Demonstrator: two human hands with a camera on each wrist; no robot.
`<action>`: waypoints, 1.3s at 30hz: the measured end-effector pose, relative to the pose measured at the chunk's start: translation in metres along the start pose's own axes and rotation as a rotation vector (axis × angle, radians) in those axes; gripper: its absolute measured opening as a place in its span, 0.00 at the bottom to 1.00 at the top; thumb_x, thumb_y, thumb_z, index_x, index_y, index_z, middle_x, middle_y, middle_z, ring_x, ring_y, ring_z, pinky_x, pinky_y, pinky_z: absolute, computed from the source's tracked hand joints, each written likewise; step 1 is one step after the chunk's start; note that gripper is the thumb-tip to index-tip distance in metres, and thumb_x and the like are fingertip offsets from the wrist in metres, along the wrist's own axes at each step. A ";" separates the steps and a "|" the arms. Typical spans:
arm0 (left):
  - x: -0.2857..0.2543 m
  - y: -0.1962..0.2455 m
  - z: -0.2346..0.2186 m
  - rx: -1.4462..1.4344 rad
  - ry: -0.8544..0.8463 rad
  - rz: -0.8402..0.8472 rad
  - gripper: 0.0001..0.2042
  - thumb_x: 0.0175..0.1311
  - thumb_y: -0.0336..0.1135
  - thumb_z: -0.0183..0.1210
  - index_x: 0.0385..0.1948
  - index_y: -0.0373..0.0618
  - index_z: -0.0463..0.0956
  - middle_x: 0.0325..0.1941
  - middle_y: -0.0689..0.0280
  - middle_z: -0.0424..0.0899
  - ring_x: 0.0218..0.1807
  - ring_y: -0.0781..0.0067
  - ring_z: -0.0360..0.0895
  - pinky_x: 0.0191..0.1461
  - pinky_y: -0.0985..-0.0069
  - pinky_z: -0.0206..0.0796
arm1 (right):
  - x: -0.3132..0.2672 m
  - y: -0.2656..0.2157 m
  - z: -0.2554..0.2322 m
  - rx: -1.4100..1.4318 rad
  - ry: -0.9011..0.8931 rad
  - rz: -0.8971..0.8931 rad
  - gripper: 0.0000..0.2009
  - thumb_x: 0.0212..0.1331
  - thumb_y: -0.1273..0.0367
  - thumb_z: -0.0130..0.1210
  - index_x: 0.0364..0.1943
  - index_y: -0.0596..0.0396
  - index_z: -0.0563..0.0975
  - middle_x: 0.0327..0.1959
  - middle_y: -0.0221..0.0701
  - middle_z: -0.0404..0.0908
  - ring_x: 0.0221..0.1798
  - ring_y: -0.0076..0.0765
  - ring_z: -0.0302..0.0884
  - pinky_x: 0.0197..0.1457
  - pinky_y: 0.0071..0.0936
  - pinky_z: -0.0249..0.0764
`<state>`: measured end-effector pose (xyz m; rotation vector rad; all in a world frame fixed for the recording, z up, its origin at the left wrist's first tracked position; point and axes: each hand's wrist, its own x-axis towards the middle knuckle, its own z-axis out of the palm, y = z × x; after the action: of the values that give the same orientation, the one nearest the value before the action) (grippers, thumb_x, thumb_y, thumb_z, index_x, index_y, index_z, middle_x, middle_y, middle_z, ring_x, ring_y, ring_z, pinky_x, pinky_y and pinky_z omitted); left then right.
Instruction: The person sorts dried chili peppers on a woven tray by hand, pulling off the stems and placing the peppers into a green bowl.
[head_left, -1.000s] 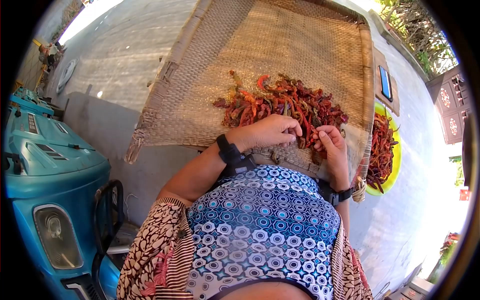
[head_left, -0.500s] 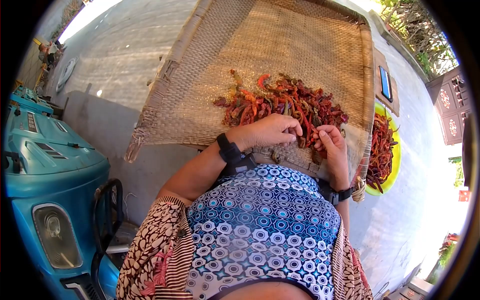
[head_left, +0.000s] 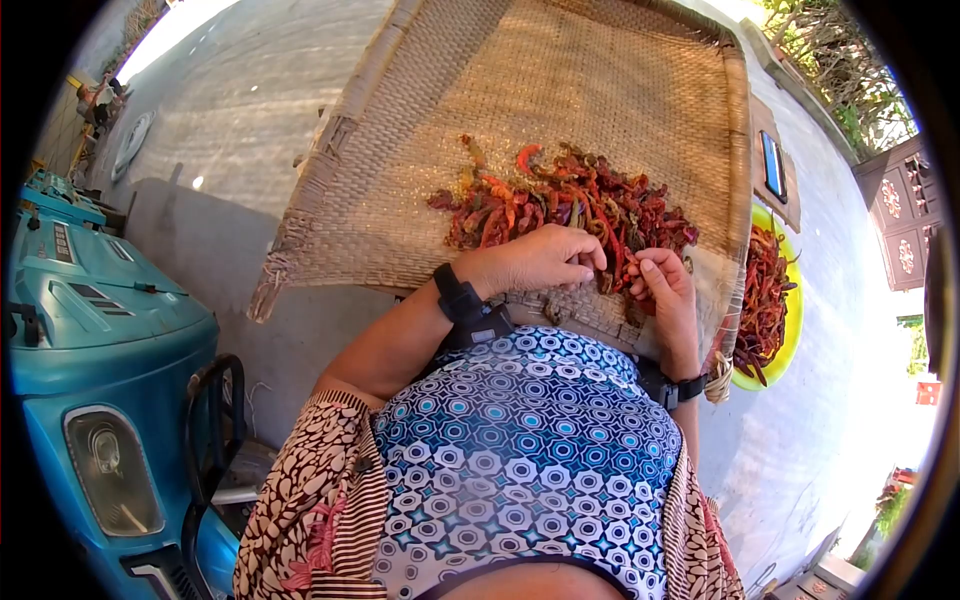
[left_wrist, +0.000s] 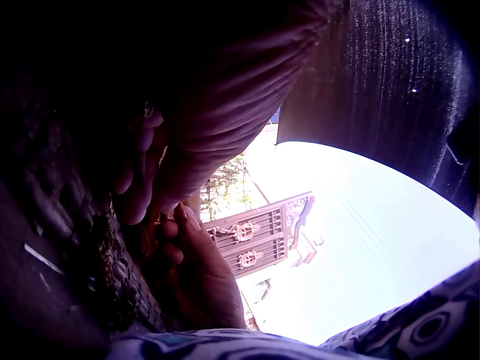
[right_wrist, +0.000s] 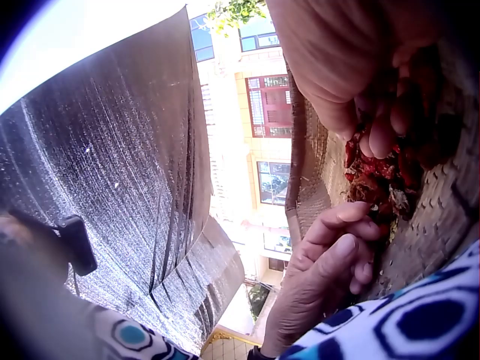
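A heap of wrinkled red and dark chili peppers (head_left: 580,200) lies on a woven tray (head_left: 530,90). At the heap's near edge, my left hand (head_left: 545,258) reaches across from the left with loosely bent fingers, and nothing shows between them. My right hand (head_left: 664,286) is close beside it, pinching a small red chili pepper (head_left: 631,268) between thumb and forefinger. The right wrist view shows the left hand (right_wrist: 330,255) beside the peppers, thumb apart from the forefinger. In the left wrist view, the right hand (left_wrist: 206,270) is in shadow.
A yellow-green basin (head_left: 790,320) full of red chili peppers stands right of the tray, with a phone (head_left: 772,165) on a board above it. At left is a blue vehicle (head_left: 130,330) with a black bar (head_left: 212,430). A raised rim (head_left: 330,150) borders the tray.
Both hands keep nearly the same position and pose over the peppers. The view has shifted very slightly; the heap looks unchanged.
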<state>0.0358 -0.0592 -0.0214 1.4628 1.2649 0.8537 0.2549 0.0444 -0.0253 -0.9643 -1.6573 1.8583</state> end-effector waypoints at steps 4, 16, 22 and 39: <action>0.000 0.000 0.000 0.000 -0.002 -0.010 0.13 0.63 0.29 0.54 0.48 0.36 0.74 0.35 0.64 0.81 0.33 0.78 0.79 0.40 0.78 0.72 | 0.000 0.001 0.000 -0.004 -0.002 -0.007 0.07 0.69 0.66 0.52 0.46 0.51 0.77 0.34 0.20 0.80 0.30 0.11 0.71 0.33 0.09 0.64; 0.001 -0.005 0.001 0.003 0.019 0.031 0.11 0.64 0.28 0.54 0.46 0.38 0.75 0.34 0.65 0.80 0.33 0.79 0.78 0.39 0.78 0.71 | 0.000 0.000 0.001 0.000 -0.001 -0.012 0.07 0.69 0.67 0.53 0.45 0.51 0.77 0.34 0.21 0.80 0.30 0.11 0.71 0.34 0.09 0.65; 0.002 -0.008 0.002 -0.040 0.016 0.041 0.10 0.65 0.28 0.54 0.46 0.38 0.75 0.34 0.66 0.79 0.32 0.79 0.78 0.38 0.79 0.71 | -0.001 -0.001 0.001 0.013 0.007 0.003 0.07 0.68 0.67 0.53 0.46 0.52 0.77 0.35 0.22 0.80 0.31 0.12 0.71 0.35 0.10 0.65; 0.003 -0.013 0.003 -0.038 0.025 0.044 0.10 0.65 0.27 0.54 0.46 0.38 0.76 0.34 0.65 0.80 0.31 0.78 0.79 0.36 0.78 0.72 | 0.000 0.000 0.002 -0.023 0.013 0.018 0.07 0.68 0.64 0.54 0.46 0.47 0.77 0.34 0.17 0.80 0.29 0.09 0.70 0.29 0.08 0.60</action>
<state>0.0354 -0.0575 -0.0348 1.4583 1.2322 0.9225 0.2535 0.0429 -0.0255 -1.0010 -1.6709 1.8451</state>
